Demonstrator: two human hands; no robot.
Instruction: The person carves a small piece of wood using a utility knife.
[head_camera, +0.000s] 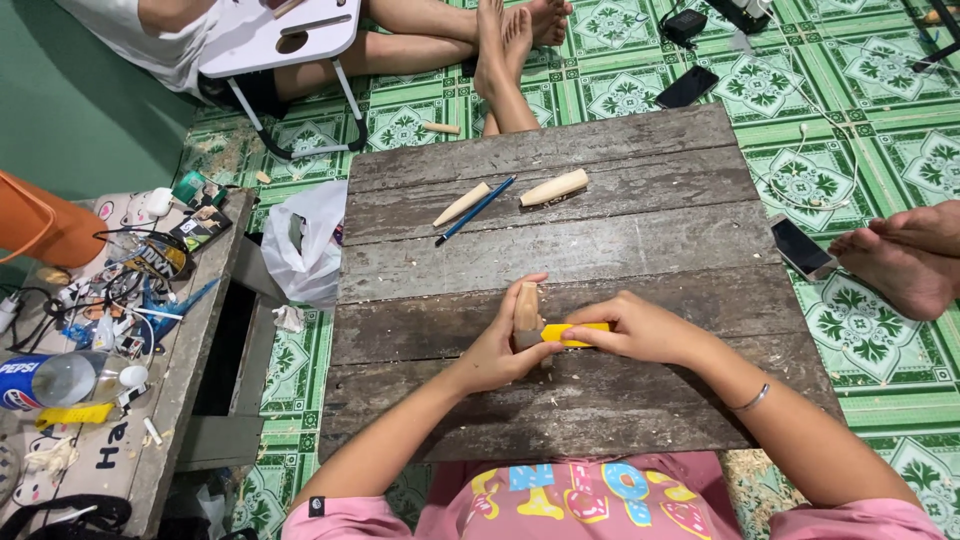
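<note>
Gripping a small wooden piece (526, 308) upright in the left hand (497, 349), long axis pointing away; closing the right hand (633, 327) round a yellow knife (573, 333), meeting the piece's base from the right, above the tabletop (600, 240).

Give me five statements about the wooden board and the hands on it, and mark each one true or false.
1. The left hand holds a small piece of wood upright. True.
2. The right hand holds a red tool. False: the tool is yellow.
3. A blue pencil lies on the wooden board between two carved wood pieces. True.
4. Both hands rest on the green tiled floor. False: they are over the board.
5. A phone lies on the floor to the right of the board. True.
</note>
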